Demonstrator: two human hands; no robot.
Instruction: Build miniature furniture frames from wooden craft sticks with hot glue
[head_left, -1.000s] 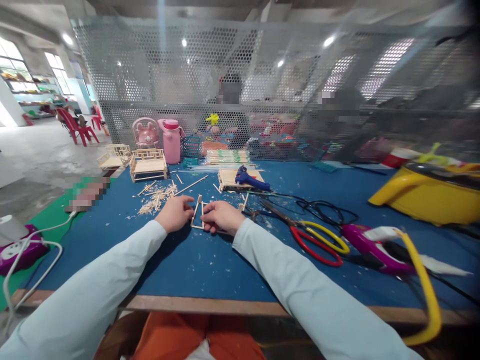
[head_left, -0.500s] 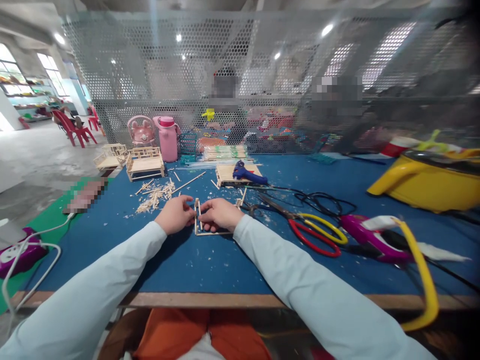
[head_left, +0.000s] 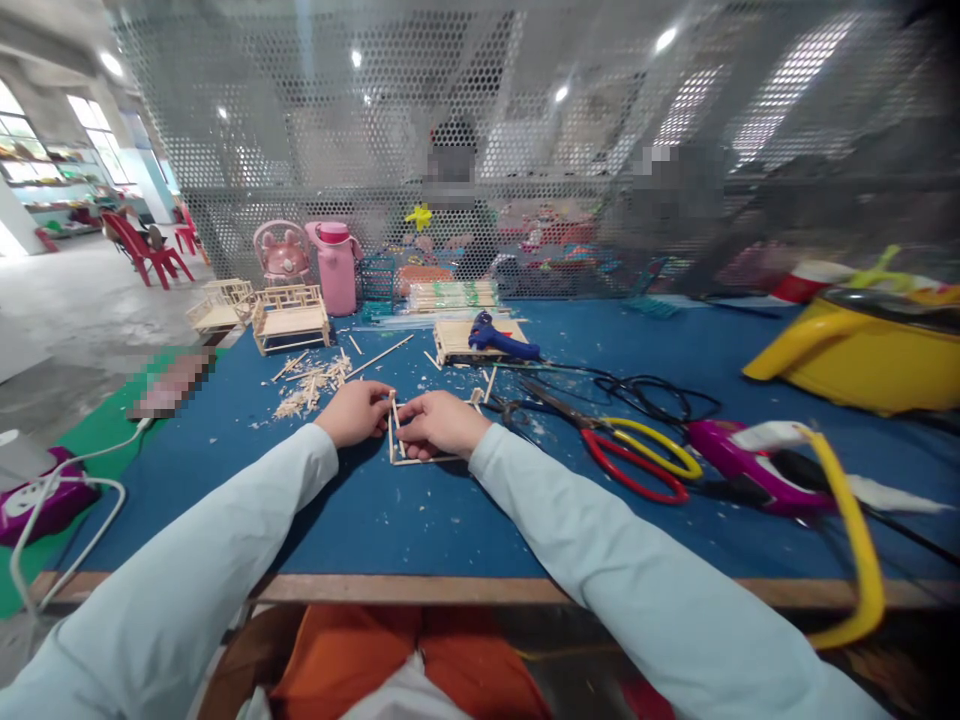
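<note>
A small frame of thin wooden sticks [head_left: 420, 461] lies on the blue tabletop, partly covered by my fingers. My left hand [head_left: 354, 413] is closed at its left side, thumb and fingertips pinching near the upper end of a stick. From the right, my right hand [head_left: 444, 424] reaches over the frame with its fingers closed on the same left side. Which stick each fingertip presses is partly hidden. A pile of cut stick pieces [head_left: 315, 385] lies just beyond my left hand.
Large scissors [head_left: 637, 460] with red and yellow handles lie right of my right hand, near a purple tool [head_left: 739, 470]. A blue glue gun [head_left: 499, 338] rests on a stick panel. Small stick-built furniture [head_left: 291, 318] and a pink bottle [head_left: 335, 270] stand behind.
Both hands stay at the stick frame with only slight finger shifts; my left fingertips sit a little closer to its upper end. The whole view has shifted slightly.
</note>
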